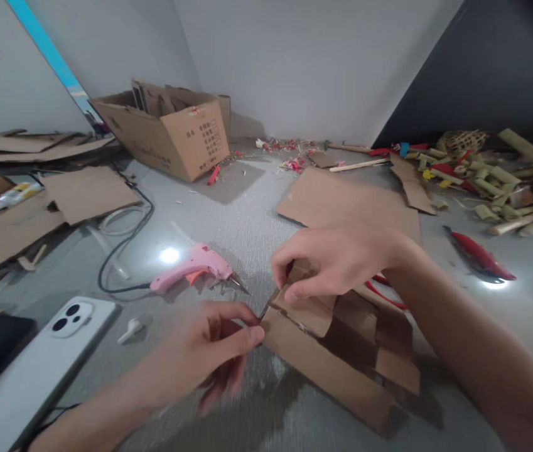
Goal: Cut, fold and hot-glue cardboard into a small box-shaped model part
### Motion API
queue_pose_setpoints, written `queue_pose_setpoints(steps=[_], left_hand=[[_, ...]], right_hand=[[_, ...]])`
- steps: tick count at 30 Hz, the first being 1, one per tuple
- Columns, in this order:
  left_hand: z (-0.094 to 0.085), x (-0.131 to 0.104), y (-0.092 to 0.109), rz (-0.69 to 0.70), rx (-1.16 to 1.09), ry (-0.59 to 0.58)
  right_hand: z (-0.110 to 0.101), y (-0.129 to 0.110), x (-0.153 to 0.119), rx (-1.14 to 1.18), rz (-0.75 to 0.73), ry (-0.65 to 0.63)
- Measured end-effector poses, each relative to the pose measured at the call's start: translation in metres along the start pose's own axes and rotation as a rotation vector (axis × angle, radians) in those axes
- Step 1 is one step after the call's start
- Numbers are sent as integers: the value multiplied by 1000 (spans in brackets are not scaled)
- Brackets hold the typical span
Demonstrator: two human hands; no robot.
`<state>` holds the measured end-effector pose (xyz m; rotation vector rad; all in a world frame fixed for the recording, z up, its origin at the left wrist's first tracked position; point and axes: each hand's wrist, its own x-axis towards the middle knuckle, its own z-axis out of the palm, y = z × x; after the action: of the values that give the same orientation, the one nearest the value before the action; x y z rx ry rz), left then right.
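Note:
A small open cardboard structure (327, 370) with low walls and folded flaps sits tilted on the grey surface in front of me. My left hand (214, 345) pinches its left corner between thumb and index finger, the other fingers hanging loose and blurred. Over its far left edge, my right hand (332, 263) has its fingers closed on a cardboard flap (311, 307); the fingertips are partly hidden. Left of the structure lies a pink hot glue gun (204, 263), its metal nozzle pointing toward the cardboard. Red loops (388, 294) show beneath my right wrist, their kind unclear.
A white phone (78, 351) and a white earbud (130, 330) lie at left. Behind stands a large cardboard box (200, 138), with flat sheets (91, 191) nearby. Another sheet (341, 198) lies beyond my right hand. Bamboo pieces (496, 182) and a red tool (480, 254) are at right.

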<state>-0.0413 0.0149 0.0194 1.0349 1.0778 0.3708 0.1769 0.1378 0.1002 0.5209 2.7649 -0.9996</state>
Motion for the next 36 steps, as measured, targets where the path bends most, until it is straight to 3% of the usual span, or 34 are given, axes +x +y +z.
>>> queue_pose_setpoints(steps=[2,6,10,20,36], left_hand=[[3,2,-5,3,-95,-19],[11,5,-12,69,-205,60],[15,6,-13,81,-265,104],[19,5,-12,80,-300,121],[20,2,-15,113,-302,141]], right_hand=[[0,-3,-1,-14,29,12],[2,-5,0,-37,83,28],[5,-4,4,-21,49,15],[8,-3,10,55,-53,-22],[6,-1,12,109,-65,-41]])
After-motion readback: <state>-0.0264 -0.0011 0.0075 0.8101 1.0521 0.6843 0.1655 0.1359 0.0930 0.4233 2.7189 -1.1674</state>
